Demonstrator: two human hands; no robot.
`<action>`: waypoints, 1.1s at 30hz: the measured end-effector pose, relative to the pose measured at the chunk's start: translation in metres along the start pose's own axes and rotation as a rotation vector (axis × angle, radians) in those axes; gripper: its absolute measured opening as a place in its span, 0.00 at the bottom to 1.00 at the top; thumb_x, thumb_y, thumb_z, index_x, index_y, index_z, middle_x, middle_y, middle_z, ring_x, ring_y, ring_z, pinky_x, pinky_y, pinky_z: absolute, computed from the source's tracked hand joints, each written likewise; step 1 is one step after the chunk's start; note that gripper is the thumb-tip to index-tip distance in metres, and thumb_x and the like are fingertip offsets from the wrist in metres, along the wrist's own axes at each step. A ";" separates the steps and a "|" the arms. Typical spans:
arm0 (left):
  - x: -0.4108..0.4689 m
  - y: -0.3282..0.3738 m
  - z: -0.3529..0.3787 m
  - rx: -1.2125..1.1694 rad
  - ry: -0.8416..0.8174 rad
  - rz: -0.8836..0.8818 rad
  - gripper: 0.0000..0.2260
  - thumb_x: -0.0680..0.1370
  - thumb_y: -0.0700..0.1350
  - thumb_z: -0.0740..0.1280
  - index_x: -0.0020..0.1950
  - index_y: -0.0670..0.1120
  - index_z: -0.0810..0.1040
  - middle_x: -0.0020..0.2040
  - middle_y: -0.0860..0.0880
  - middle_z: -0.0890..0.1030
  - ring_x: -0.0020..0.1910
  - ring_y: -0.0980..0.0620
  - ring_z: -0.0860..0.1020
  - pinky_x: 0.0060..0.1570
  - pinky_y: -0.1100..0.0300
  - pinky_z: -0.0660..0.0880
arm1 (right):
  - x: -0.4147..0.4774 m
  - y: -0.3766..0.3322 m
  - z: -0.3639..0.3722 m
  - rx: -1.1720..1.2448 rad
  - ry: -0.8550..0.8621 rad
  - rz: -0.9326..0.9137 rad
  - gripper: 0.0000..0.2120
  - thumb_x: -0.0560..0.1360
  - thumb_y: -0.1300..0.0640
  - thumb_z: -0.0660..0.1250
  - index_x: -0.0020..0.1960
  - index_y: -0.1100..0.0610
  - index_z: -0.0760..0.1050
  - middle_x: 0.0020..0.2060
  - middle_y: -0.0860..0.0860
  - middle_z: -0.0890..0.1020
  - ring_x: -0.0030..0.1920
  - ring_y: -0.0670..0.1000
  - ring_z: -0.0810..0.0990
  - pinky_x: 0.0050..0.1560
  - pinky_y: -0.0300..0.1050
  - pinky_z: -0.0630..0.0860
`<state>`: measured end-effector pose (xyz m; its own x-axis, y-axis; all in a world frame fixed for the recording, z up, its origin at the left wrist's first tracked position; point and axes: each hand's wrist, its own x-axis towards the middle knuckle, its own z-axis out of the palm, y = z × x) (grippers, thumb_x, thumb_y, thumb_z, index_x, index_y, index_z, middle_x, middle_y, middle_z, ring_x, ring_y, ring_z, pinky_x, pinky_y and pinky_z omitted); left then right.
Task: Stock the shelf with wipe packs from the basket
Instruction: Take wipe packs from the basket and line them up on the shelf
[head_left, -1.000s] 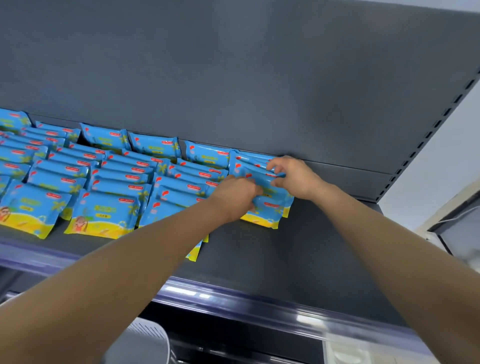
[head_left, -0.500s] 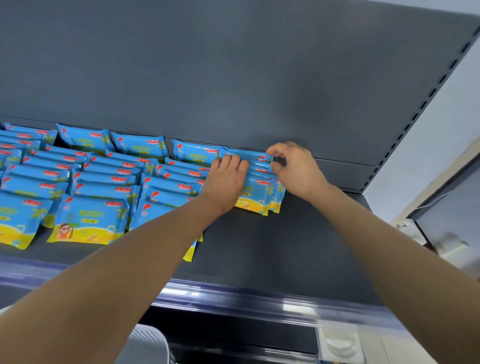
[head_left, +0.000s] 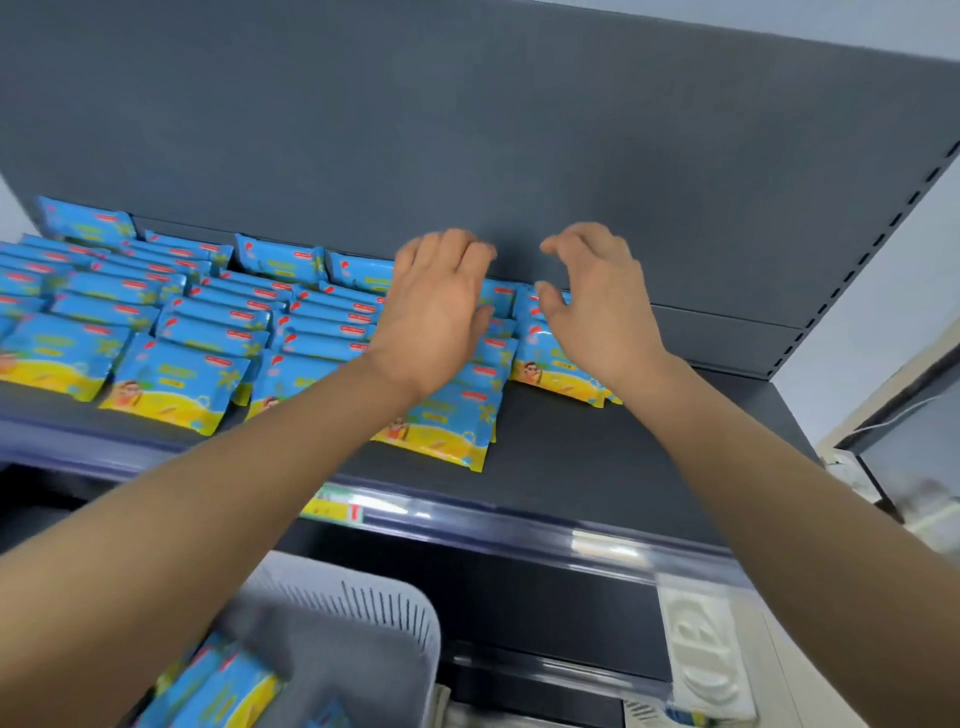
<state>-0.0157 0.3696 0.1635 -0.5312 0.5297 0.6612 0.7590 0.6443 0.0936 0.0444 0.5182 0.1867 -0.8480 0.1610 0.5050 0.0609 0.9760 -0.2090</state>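
Forward, both arms outstretched, left hand (head_left: 436, 312), right hand (head_left: 597, 306) loosely open, empty, above wipe packs (head_left: 176, 384).

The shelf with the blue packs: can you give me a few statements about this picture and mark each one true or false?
1. Neither the left hand nor the right hand grips a pack. True.
2. The wipe packs on the shelf are red and green. False: they are blue and yellow.
3. The basket below is empty. False: wipe packs lie in it.
4. The right end of the shelf bears no packs. True.
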 end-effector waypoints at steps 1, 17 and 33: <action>-0.007 -0.004 -0.015 -0.002 0.037 0.003 0.18 0.70 0.40 0.69 0.59 0.39 0.74 0.56 0.40 0.74 0.57 0.38 0.72 0.58 0.51 0.62 | -0.003 -0.015 -0.003 -0.004 0.029 -0.018 0.17 0.75 0.58 0.63 0.64 0.58 0.71 0.64 0.54 0.70 0.63 0.57 0.68 0.60 0.49 0.64; -0.159 -0.064 -0.159 0.019 0.062 0.007 0.16 0.70 0.41 0.69 0.56 0.38 0.75 0.56 0.38 0.76 0.56 0.38 0.74 0.55 0.52 0.61 | -0.091 -0.190 0.008 0.023 0.069 -0.184 0.18 0.73 0.56 0.63 0.62 0.58 0.73 0.64 0.54 0.71 0.65 0.57 0.67 0.62 0.49 0.60; -0.350 -0.168 -0.056 0.059 -0.633 -0.286 0.15 0.75 0.45 0.65 0.61 0.43 0.72 0.58 0.43 0.73 0.59 0.42 0.70 0.56 0.53 0.60 | -0.224 -0.212 0.214 0.013 -0.720 -0.266 0.17 0.77 0.55 0.61 0.65 0.58 0.70 0.64 0.55 0.71 0.65 0.58 0.67 0.64 0.51 0.64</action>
<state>0.0637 0.0449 -0.0420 -0.8383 0.5426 0.0534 0.5440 0.8261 0.1468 0.1090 0.2437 -0.0610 -0.9671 -0.2187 -0.1296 -0.1959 0.9660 -0.1687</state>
